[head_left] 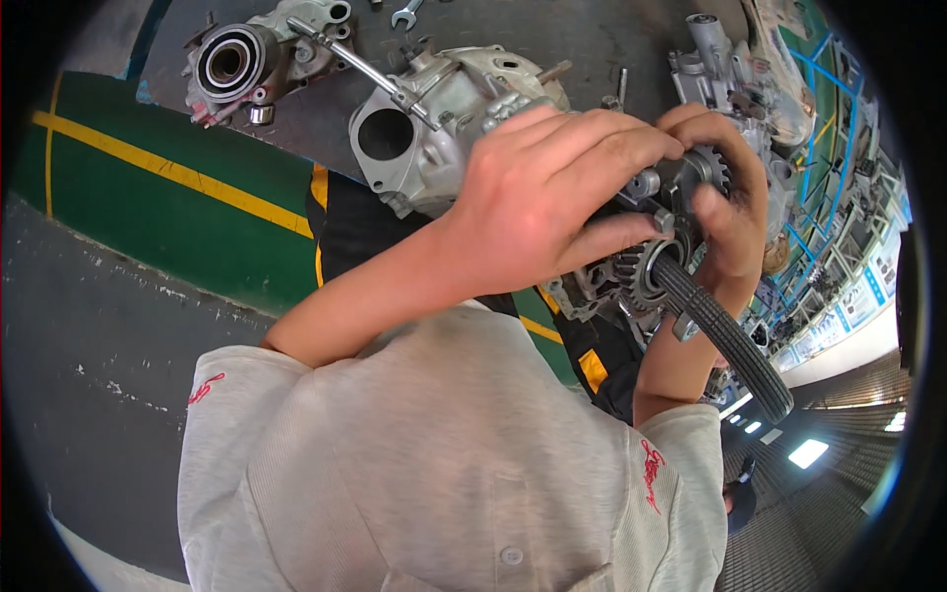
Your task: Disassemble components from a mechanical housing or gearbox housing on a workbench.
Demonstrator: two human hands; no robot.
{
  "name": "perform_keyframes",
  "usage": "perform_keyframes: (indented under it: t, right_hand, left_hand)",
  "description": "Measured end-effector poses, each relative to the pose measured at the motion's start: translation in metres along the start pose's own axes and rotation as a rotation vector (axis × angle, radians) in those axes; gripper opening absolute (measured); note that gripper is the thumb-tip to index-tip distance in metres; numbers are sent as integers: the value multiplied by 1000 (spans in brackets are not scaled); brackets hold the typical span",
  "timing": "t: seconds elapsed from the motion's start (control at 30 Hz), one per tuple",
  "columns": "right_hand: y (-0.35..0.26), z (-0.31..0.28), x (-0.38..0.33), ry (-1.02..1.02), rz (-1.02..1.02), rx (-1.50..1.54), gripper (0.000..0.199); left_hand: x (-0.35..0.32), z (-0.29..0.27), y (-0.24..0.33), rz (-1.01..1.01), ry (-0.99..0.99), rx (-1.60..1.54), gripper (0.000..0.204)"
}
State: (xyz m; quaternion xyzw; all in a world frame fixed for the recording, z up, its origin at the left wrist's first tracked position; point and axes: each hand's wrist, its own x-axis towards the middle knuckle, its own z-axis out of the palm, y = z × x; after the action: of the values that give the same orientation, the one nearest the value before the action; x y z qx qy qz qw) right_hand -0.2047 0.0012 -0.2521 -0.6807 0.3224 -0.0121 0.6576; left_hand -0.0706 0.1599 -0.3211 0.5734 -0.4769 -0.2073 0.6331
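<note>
My left hand (547,192) is wrapped over the top of a metal gear assembly (646,266) held up in front of me. My right hand (730,202) grips the same assembly from the right, with its fingers curled over a small toothed gear (712,168). A black ribbed belt (735,345) runs around a toothed wheel of the assembly and hangs down to the lower right. Much of the assembly is hidden under my fingers.
On the dark mat beyond lie a silver engine casing (424,133), a smaller casing with a round bearing (232,64), a T-handle wrench (360,64), an open-end spanner (404,14) and another metal housing (710,64). Green floor with a yellow stripe (168,173) lies to the left.
</note>
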Motion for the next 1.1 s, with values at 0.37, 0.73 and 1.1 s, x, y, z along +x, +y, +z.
perform_keyframes:
  t: [0.37, 0.73, 1.1]
  right_hand:
    - [29, 5, -5, 33, -202, 282, 57]
    - [19, 0, 0, -1, -39, 320, 54]
    - [28, -20, 29, -149, -120, 156, 62]
  left_hand:
    - [3, 1, -6, 50, -36, -23, 51]
    - [1, 0, -1, -8, -25, -46, 52]
    - [-17, -6, -2, -64, 131, -80, 46]
